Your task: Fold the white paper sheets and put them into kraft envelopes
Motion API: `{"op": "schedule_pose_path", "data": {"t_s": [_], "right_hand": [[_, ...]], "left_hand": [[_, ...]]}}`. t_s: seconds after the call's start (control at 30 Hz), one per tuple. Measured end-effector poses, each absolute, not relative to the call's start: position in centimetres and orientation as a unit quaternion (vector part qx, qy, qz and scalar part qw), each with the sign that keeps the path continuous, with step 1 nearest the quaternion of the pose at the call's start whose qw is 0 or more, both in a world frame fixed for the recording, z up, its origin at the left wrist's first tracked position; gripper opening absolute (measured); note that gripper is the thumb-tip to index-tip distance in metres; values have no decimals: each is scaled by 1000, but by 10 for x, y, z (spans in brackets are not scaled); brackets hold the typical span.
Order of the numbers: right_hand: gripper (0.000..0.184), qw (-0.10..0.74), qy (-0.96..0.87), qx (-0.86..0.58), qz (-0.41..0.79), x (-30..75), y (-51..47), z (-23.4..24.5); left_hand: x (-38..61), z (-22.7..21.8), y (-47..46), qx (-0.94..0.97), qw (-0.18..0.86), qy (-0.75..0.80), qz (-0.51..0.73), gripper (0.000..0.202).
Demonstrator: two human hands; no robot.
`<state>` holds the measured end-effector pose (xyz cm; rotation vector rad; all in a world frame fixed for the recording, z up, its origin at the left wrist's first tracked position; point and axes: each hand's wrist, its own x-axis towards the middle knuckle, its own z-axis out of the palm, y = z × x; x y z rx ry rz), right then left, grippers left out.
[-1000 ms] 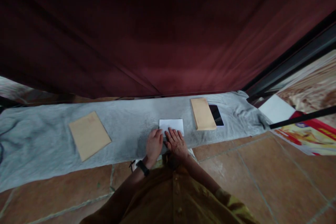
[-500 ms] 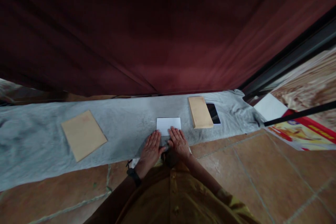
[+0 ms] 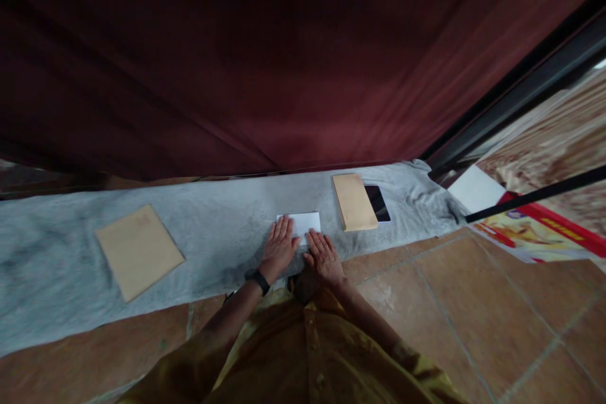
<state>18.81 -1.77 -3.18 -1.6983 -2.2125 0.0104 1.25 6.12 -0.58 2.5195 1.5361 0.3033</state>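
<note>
A small white sheet of paper point(image 3: 305, 221), apparently folded, lies flat on a grey cloth point(image 3: 227, 214) in front of me. My left hand point(image 3: 280, 245) rests flat over the paper's left side, fingers stretched out and a dark band on the wrist. On the paper's lower right edge lie the fingertips of my right hand point(image 3: 324, 257), palm down and fingers extended. To the right, a stack of brown envelopes point(image 3: 356, 202) partly covers a dark-screened phone point(image 3: 377, 203). A single flat brown envelope point(image 3: 140, 251) lies off to the left.
A dark red curtain point(image 3: 284, 88) hangs along the far edge of the cloth. At right stand a black metal frame point(image 3: 516, 85) and a red and yellow printed box or sheet point(image 3: 540, 230). Brown floor tiles point(image 3: 454, 290) show on the near side.
My left hand has slid up and forward onto the left part of the paper. My right hand stays near its lower right edge. The view has shifted slightly.
</note>
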Motion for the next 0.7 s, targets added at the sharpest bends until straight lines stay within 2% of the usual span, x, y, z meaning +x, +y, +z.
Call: {"op": "schedule_pose_path", "data": {"t_s": [0.23, 0.7], "right_hand": [[45, 195, -754, -625, 42, 179, 10, -12], [57, 169, -723, -670, -3, 179, 34, -28]], "left_hand": [[9, -17, 62, 850, 80, 510, 110, 64], [7, -16, 60, 835, 81, 532, 110, 66]]}}
